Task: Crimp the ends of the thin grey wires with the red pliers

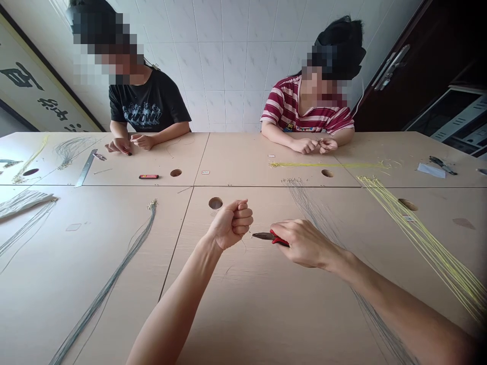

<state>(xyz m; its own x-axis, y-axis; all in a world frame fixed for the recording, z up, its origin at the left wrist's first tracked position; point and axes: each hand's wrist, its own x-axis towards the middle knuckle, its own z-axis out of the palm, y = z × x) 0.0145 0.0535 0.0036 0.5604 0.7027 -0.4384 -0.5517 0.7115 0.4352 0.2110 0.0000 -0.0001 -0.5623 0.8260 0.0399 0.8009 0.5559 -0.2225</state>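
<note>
Hands at a pale wooden table under white tiled walls
Left hand fisted on a thin cord; right hand clamps red-handled pliers just beside it, grey cords beyond

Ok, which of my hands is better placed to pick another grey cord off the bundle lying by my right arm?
Probably the left. The right hand is closed on the red-handled pliers, so it is occupied, though the grey cord bundle lies right beside it. The left hand is fisted on only a thin wire and sits close by.
</note>
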